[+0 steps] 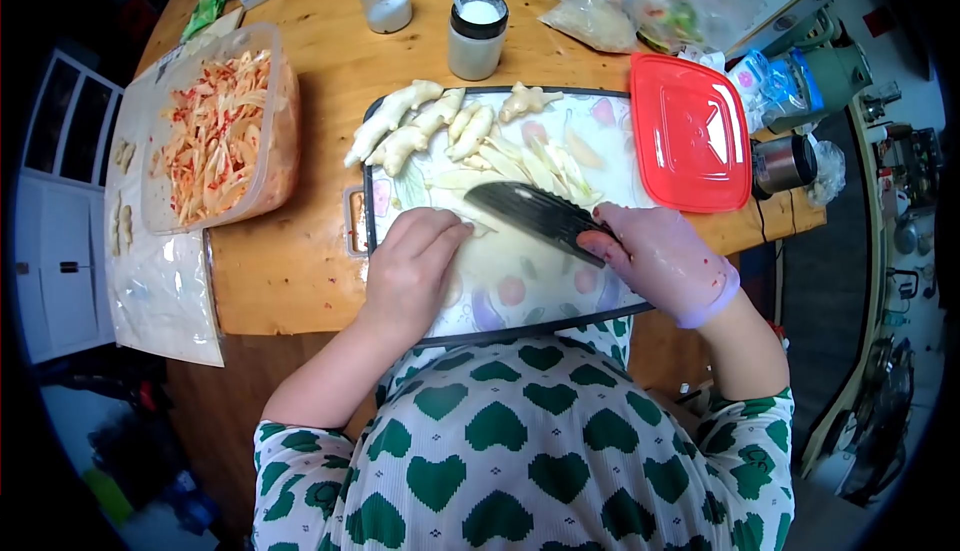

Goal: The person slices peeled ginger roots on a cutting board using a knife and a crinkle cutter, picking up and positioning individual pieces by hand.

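Observation:
A dark-bladed knife [525,213] is in my right hand [675,261], which wears a thin pinkish glove with red specks and wraps round the handle. The blade lies slantwise over the patterned cutting board [550,299]. My bare left hand [412,266] presses on the board left of the blade, its fingers together on a pale piece of ginger [484,225], partly hidden by fingertips and blade. Beyond the knife lie cut ginger slices [540,166]. Several whole ginger roots [395,119] rest along the board's far left edge.
A clear tub [286,141] of shredded, red-seasoned vegetables stands at left. Two jars with spoons, one being the white-filled jar [477,46], stand behind the board. A red lid [690,131] overlaps its right side. Plastic bags [690,6] and a dark metallic cup [783,166] lie farther right.

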Demonstrator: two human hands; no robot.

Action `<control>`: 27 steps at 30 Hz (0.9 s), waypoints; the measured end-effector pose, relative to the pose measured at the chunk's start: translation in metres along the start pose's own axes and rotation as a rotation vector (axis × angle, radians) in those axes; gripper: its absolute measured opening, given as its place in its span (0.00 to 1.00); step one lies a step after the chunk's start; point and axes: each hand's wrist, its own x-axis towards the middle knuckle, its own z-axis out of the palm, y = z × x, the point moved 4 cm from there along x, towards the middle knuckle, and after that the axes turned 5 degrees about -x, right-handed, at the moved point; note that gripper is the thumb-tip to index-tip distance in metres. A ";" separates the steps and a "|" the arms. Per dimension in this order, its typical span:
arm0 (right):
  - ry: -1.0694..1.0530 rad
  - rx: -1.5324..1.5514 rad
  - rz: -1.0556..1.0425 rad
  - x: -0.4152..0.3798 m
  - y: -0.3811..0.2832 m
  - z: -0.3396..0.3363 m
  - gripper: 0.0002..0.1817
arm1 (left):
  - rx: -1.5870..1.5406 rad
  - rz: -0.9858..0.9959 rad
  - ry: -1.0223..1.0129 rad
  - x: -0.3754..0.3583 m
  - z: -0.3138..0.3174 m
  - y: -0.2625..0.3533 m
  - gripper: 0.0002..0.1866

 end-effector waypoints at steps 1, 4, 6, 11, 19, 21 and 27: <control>0.035 -0.018 -0.006 -0.002 -0.002 -0.004 0.16 | 0.002 0.002 0.000 0.000 0.001 0.000 0.15; 0.118 -0.086 -0.075 -0.004 -0.014 -0.002 0.15 | 0.005 0.003 -0.005 0.000 0.001 0.001 0.15; 0.127 -0.120 -0.102 -0.005 -0.021 0.001 0.15 | 0.006 0.003 -0.008 0.000 0.000 0.001 0.15; 0.071 -0.120 -0.070 -0.015 -0.023 -0.003 0.15 | 0.002 0.009 -0.002 0.002 0.001 0.001 0.15; 0.016 -0.140 -0.059 -0.015 -0.030 -0.010 0.15 | -0.006 0.007 -0.010 0.002 0.001 0.001 0.15; 0.012 -0.122 -0.069 -0.007 -0.035 -0.008 0.15 | 0.003 0.013 -0.017 0.000 0.000 0.000 0.16; 0.172 0.003 -0.256 0.043 -0.055 0.024 0.14 | 0.029 0.033 -0.014 -0.002 0.005 -0.002 0.18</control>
